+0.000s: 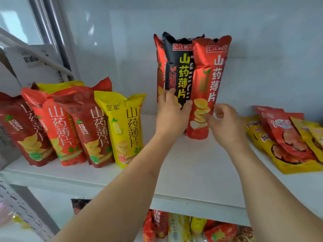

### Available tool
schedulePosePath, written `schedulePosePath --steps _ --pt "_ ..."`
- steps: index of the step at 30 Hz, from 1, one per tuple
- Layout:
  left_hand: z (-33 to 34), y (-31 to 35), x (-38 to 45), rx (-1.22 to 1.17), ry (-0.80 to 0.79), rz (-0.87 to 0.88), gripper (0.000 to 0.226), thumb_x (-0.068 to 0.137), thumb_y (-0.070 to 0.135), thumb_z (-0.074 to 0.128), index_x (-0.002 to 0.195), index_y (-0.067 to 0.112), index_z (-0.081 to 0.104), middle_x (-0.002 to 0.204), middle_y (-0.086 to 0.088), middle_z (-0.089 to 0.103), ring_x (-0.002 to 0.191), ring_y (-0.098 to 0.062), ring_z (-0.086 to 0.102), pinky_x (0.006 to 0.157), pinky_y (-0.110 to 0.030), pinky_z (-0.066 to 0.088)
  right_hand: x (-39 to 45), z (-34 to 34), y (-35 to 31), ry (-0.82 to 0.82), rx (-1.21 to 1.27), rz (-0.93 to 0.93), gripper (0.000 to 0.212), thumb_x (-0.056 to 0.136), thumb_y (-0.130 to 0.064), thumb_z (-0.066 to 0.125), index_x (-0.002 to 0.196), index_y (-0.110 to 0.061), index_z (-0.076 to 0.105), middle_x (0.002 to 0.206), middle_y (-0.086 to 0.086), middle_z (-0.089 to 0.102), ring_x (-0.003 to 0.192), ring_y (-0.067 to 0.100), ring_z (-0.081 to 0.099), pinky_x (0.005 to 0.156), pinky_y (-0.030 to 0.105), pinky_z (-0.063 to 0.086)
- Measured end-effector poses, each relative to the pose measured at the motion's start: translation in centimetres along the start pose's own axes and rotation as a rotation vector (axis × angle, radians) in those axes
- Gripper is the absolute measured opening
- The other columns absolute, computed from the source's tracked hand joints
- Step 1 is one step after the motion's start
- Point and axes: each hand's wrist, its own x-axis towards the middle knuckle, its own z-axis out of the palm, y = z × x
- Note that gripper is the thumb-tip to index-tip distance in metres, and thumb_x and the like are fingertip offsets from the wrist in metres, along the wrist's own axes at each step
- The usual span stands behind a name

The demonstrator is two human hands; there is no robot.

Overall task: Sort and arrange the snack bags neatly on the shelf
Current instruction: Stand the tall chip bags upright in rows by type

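The black bag stands upright on the shelf, left hand clasping its base; the right hand, fingers loosely curled, empty, hovers beside the red bag just right of it

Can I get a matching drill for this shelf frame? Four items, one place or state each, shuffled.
Items:
1. black bag
2. yellow bag
3. flat packets
4. right hand

Places or states:
A. lying in a pile at the shelf's right end
B. upright, last in the left row
C. upright, left hand on it
D. beside the tall red bag, fingers curled

Pairs: 1-C, 2-B, 3-A, 4-D
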Motion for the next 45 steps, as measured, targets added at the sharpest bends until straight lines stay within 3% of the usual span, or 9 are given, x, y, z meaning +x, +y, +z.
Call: schedulePosePath --steps 8,14,18,21,24,27,33,37,45 --pt "5.5 -4.0 2.2 -0.182 0.172 -0.242 0.075 0.086 0.054 0.063 0.149 0.023 0.036 0.147 -0.001 0.038 0.137 -0.021 0.040 0.113 -0.044 0.038 3.3 2.8 3.1 -0.057 0.269 0.105 0.084 0.079 -0.048 0.076 0.147 -0.021 0.034 0.142 0.003 0.044 0.130 0.018 0.045 0.097 0.032 0.040" --pt "7.2 -8.3 3.7 -0.316 0.145 -0.266 0.065 0.076 0.072 0.067 0.132 0.046 0.047 0.130 0.011 0.058 0.123 -0.019 0.059 0.095 -0.051 0.054 4.2 5.4 4.0 -0.119 0.403 0.147 0.093 0.060 -0.060 0.081 0.137 -0.037 0.036 0.133 -0.007 0.053 0.122 0.019 0.055 0.097 0.050 0.052" --pt "6.8 -7.5 3.9 -0.358 0.105 -0.196 0.063 0.081 0.054 0.072 0.136 0.040 0.045 0.128 0.014 0.063 0.119 -0.009 0.061 0.097 -0.044 0.055 4.5 6.2 4.3 -0.116 0.429 0.137 0.088 0.067 -0.045 0.086 0.138 -0.035 0.036 0.130 -0.010 0.055 0.119 0.016 0.056 0.096 0.044 0.053" --pt "7.0 -7.9 4.3 -0.388 0.071 -0.179 0.068 0.080 0.053 0.073 0.138 0.040 0.041 0.128 0.017 0.062 0.119 -0.005 0.060 0.098 -0.042 0.054 4.6 6.6 4.8 -0.099 0.436 0.137 0.086 0.066 -0.049 0.085 0.137 -0.037 0.038 0.129 -0.011 0.057 0.117 0.015 0.057 0.095 0.046 0.054" --pt "7.0 -8.0 4.3 -0.457 0.052 -0.194 0.063 0.086 0.036 0.076 0.139 0.035 0.042 0.126 0.011 0.064 0.114 -0.012 0.065 0.085 -0.036 0.060 4.6 6.8 5.2 -0.081 0.447 0.147 0.086 0.063 -0.058 0.082 0.136 -0.041 0.040 0.128 -0.012 0.057 0.118 0.015 0.058 0.093 0.048 0.055" --pt "7.0 -8.4 4.4 -0.529 0.075 -0.178 0.058 0.087 0.027 0.076 0.136 0.033 0.046 0.123 0.001 0.065 0.107 -0.021 0.069 0.078 -0.043 0.062 4.6 7.0 5.5 -0.058 0.453 0.142 0.084 0.062 -0.057 0.083 0.133 -0.041 0.042 0.126 -0.011 0.059 0.116 0.015 0.059 0.093 0.048 0.055" --pt "6.7 -9.1 4.2 -0.367 0.227 -0.171 0.052 0.079 0.049 0.074 0.124 0.053 0.047 0.125 0.012 0.055 0.115 -0.010 0.059 0.093 -0.044 0.056 4.4 7.0 5.9 -0.044 0.442 0.138 0.082 0.063 -0.055 0.083 0.133 -0.042 0.043 0.126 -0.012 0.059 0.115 0.013 0.059 0.093 0.046 0.055" --pt "6.5 -10.0 4.2 -0.231 0.310 -0.193 0.074 0.076 0.063 0.065 0.142 0.040 0.039 0.132 0.007 0.048 0.125 -0.019 0.051 0.102 -0.048 0.049 4.3 6.9 6.3 -0.046 0.460 0.134 0.077 0.067 -0.049 0.085 0.132 -0.041 0.044 0.125 -0.011 0.059 0.114 0.013 0.060 0.092 0.045 0.055" --pt "4.8 -11.0 4.6 -0.060 0.460 -0.239 0.074 0.086 0.048 0.068 0.148 0.024 0.036 0.142 -0.008 0.047 0.130 -0.029 0.047 0.106 -0.053 0.042 4.4 6.5 6.6 -0.041 0.463 0.138 0.080 0.068 -0.047 0.085 0.135 -0.039 0.043 0.127 -0.010 0.059 0.116 0.015 0.059 0.094 0.046 0.054"
